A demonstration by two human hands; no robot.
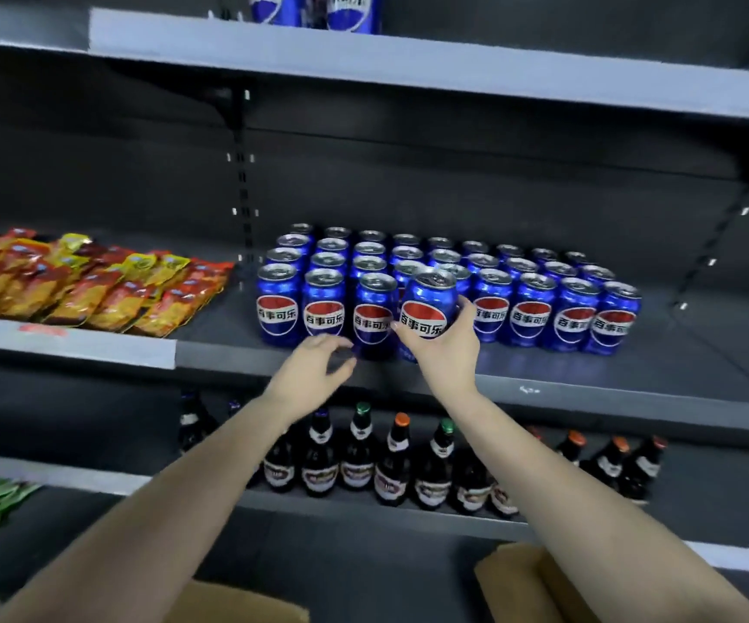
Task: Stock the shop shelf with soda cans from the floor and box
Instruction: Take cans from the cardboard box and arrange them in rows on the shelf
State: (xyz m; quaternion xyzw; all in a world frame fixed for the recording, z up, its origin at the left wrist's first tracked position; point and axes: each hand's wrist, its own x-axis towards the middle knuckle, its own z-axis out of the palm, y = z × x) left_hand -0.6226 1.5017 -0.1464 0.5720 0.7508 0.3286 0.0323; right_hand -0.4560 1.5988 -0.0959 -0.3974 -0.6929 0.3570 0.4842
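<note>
Shelving of grey painted metal, dark back panel, one slotted upright [242, 173] near the middle. On the middle shelf [588, 379] we log a block of cans [530, 303]: glossy blue cylinders with silver pull-tab lids and round red, white and blue labels. Seven stand in the front row, labels toward us. The far row counts nine. Rows run at least four deep; we cannot count the total.

Right hand [442, 348] grasps one more can [429, 303] from the near side, thumb on its left, fingers wrapped round its right. We place it at the gap in the front row, between the third can from the left and the next one to the right, leaning slightly left. The hand hides its base, so we cannot tell whether it rests on the board.

Left hand [312, 366] is released, fingers loosely curled, holding nothing, at the near edge of the shelf just below the second and third cans.

Left on the same shelf: crinkled glossy snack packets [94, 285], red and yellow, overlapping. Upper shelf: two blue cans [354, 11], cut off by the frame. Lower shelf: dark glass bottles [397, 465] with orange and green caps. Near edge: two brown cardboard box flaps [534, 586].
</note>
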